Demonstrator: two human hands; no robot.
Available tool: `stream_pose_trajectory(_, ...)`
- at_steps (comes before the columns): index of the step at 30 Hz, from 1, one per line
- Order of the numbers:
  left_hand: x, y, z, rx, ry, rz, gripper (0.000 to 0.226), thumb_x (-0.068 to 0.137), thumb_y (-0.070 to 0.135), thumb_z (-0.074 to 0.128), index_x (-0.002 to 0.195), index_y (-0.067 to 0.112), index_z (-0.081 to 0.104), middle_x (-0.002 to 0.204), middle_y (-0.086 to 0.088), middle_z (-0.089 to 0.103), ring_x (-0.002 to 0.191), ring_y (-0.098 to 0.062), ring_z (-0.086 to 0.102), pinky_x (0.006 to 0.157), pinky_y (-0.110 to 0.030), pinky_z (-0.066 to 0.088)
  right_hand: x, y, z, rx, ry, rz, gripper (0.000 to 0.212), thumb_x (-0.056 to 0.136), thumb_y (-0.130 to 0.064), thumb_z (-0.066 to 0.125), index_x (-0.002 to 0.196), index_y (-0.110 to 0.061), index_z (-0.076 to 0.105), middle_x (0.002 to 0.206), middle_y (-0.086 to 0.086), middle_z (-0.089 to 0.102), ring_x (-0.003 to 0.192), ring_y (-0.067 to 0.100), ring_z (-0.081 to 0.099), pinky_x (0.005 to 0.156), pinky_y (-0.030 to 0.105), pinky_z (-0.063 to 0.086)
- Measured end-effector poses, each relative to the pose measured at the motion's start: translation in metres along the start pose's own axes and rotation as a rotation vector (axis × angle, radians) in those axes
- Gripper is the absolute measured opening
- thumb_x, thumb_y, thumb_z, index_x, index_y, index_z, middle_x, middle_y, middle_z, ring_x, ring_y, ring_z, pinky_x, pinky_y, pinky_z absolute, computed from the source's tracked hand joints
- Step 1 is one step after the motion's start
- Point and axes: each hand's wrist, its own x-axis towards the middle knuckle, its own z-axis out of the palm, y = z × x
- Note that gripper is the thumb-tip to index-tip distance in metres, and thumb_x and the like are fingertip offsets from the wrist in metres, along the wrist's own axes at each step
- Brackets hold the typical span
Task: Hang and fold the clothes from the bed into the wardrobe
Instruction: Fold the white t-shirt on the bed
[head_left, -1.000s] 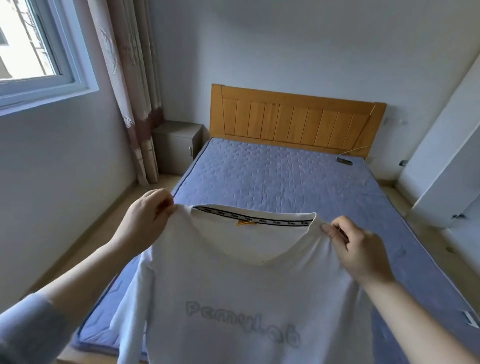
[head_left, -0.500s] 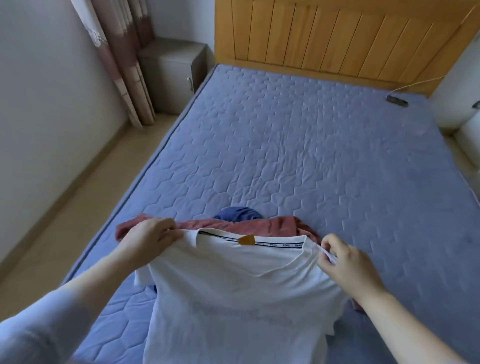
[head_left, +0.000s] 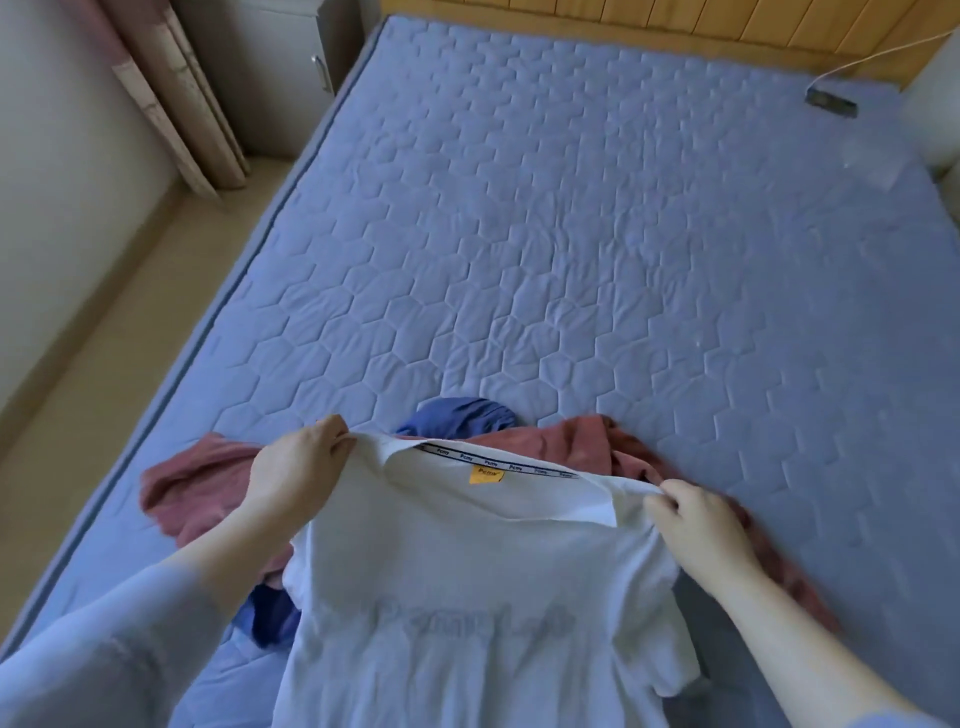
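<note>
Left hand (head_left: 296, 467): fingers curled, pinching the left shoulder of the white T-shirt (head_left: 467, 597) just beside the collar.
White T-shirt: held between both hands over the near end of the bed. The neck opening faces the wearer of the camera, with an orange tag (head_left: 485, 474) and printed tape inside the collar. Faint lettering shows through the cloth. The body hangs down out of frame.
Right hand (head_left: 701, 525): thumb and fingers closed on the right shoulder of the shirt.
Red garment (head_left: 202, 488): crumpled on the mattress beneath the shirt, showing left of the left hand and again past the right hand; its middle is hidden by the shirt.
Blue garment (head_left: 462, 415): one bunch just beyond the collar, touching the red one. More blue cloth shows under the left forearm; cannot tell whether it is the same piece.
Dark device (head_left: 831, 101): far right corner of the mattress, white cable attached, well apart from the clothes.
Floor (head_left: 104, 338): pale, along the bed's left side.
Curtain (head_left: 171, 93): upper left, hanging to the floor.
Nightstand (head_left: 280, 62): grey, between curtain and bed.
Mattress (head_left: 571, 234): blue, quilted in hexagons.
Headboard (head_left: 675, 26): wooden slats, top edge.
</note>
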Motion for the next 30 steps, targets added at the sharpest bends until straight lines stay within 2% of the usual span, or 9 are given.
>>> stream_pose_trajectory(3, 0.019, -0.004, 0.023, 0.020, -0.042, -0.066, 0.037, 0.098, 0.045, 0.043, 0.074, 0.017, 0.051, 0.071, -0.002, 0.059, 0.070, -0.028, 0.055, 0.051, -0.032, 0.032, 0.007, 0.003, 0.024, 0.255, 0.108, 0.137, 0.036, 0.090, -0.011, 0.051, 0.057, -0.011, 0.034, 0.052, 0.000, 0.036, 0.064, 0.030, 0.037, 0.059, 0.041, 0.032)
stream_pose_trajectory(6, 0.039, -0.009, 0.038, -0.072, -0.058, -0.114, 0.043, 0.098, 0.039, 0.046, 0.064, 0.014, 0.042, 0.061, -0.002, 0.049, 0.065, -0.029, 0.048, 0.051, -0.033, 0.026, 0.015, -0.003, 0.040, 0.303, 0.184, 0.103, 0.040, 0.089, -0.015, 0.053, 0.059, -0.013, 0.028, 0.050, 0.000, 0.029, 0.055, 0.023, 0.031, 0.051, 0.038, 0.027)
stream_pose_trajectory(8, 0.051, -0.013, 0.044, -0.115, -0.046, -0.126, 0.043, 0.098, 0.038, 0.047, 0.063, 0.013, 0.041, 0.060, -0.003, 0.047, 0.065, -0.029, 0.046, 0.051, -0.034, 0.026, 0.026, -0.007, 0.041, 0.193, 0.222, -0.004, 0.042, 0.088, -0.024, 0.055, 0.062, -0.013, 0.025, 0.051, 0.006, 0.028, 0.048, 0.019, 0.032, 0.049, 0.036, 0.026)
stream_pose_trajectory(10, 0.065, -0.015, 0.047, -0.106, -0.011, -0.095, 0.042, 0.097, 0.039, 0.049, 0.064, 0.013, 0.043, 0.061, -0.003, 0.049, 0.065, -0.030, 0.047, 0.051, -0.034, 0.027, 0.043, -0.009, 0.037, 0.041, 0.252, -0.079, 0.049, 0.087, -0.026, 0.063, 0.060, -0.020, 0.022, 0.050, 0.013, 0.043, 0.050, 0.038, 0.045, 0.050, 0.034, 0.029)
stream_pose_trajectory(14, 0.115, -0.003, 0.043, -0.076, 0.087, 0.054, 0.045, 0.095, 0.043, 0.052, 0.062, 0.013, 0.042, 0.060, -0.005, 0.050, 0.065, -0.032, 0.051, 0.050, -0.033, 0.029, 0.098, -0.014, 0.021, -0.158, 0.348, -0.125, 0.035, 0.086, -0.024, 0.070, 0.066, -0.006, 0.047, 0.061, 0.033, 0.056, 0.059, 0.051, 0.057, 0.051, 0.039, 0.037)
stream_pose_trajectory(18, 0.168, 0.009, 0.041, -0.026, 0.165, 0.119, 0.045, 0.094, 0.044, 0.051, 0.064, 0.011, 0.047, 0.059, -0.003, 0.047, 0.062, -0.031, 0.048, 0.048, -0.031, 0.022, 0.146, -0.019, 0.016, -0.234, 0.411, -0.132, 0.037, 0.090, -0.031, 0.063, 0.067, -0.006, 0.048, 0.066, 0.034, 0.058, 0.064, 0.050, 0.060, 0.055, 0.041, 0.041)
stream_pose_trajectory(20, 0.179, 0.011, 0.056, 0.013, 0.156, 0.124, 0.045, 0.095, 0.045, 0.050, 0.065, 0.012, 0.047, 0.061, -0.005, 0.049, 0.066, -0.034, 0.052, 0.050, -0.031, 0.023, 0.159, -0.014, 0.027, -0.282, 0.371, -0.112, 0.040, 0.092, -0.035, 0.058, 0.064, -0.010, 0.046, 0.071, 0.031, 0.062, 0.069, 0.048, 0.062, 0.057, 0.039, 0.039)
stream_pose_trajectory(24, 0.187, 0.011, 0.094, 0.055, 0.126, 0.129, 0.045, 0.096, 0.047, 0.048, 0.066, 0.013, 0.045, 0.066, -0.006, 0.049, 0.072, -0.035, 0.056, 0.055, -0.032, 0.028, 0.172, 0.000, 0.059, -0.338, 0.280, -0.015, 0.042, 0.095, -0.043, 0.051, 0.071, -0.008, 0.055, 0.081, 0.027, 0.066, 0.081, 0.045, 0.063, 0.062, 0.036, 0.034)
stream_pose_trajectory(30, 0.217, 0.013, 0.125, 0.072, 0.163, 0.115, 0.047, 0.095, 0.051, 0.046, 0.066, 0.015, 0.046, 0.068, -0.004, 0.050, 0.066, -0.029, 0.047, 0.056, -0.033, 0.028, 0.209, 0.005, 0.082, -0.336, 0.349, 0.014, 0.043, 0.096, -0.048, 0.045, 0.066, -0.017, 0.041, 0.080, 0.023, 0.065, 0.077, 0.041, 0.062, 0.060, 0.033, 0.033)
